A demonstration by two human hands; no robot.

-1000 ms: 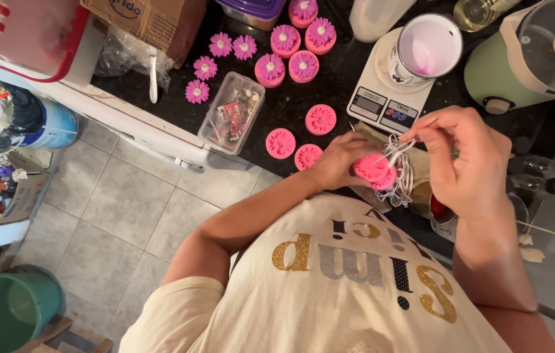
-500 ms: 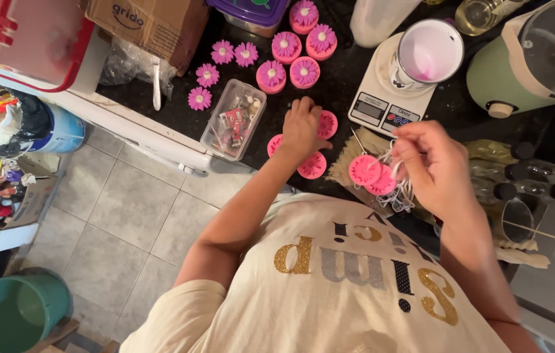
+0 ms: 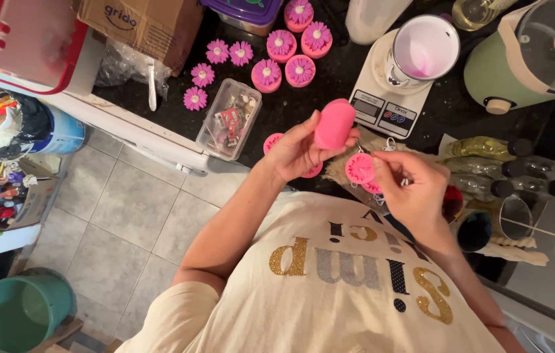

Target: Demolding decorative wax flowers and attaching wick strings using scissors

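Pink round silicone mould (image 3: pixel 334 123) lifted above the dark speckled counter (image 3: pixel 303 104).
Left hand (image 3: pixel 297 151) grips it, smooth side up; right hand (image 3: pixel 408 189) pinches thin white wick (image 3: pixel 392 145) beside a flower-patterned pink mould (image 3: pixel 360 168) on frayed burlap (image 3: pixel 339 168).

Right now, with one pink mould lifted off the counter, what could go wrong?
1. The left hand pinches the pink mould only by its edge, so it could slip onto the digital scale.
2. The right hand works close to the white string by the moulds on the counter; a snag might drag them off the near edge.
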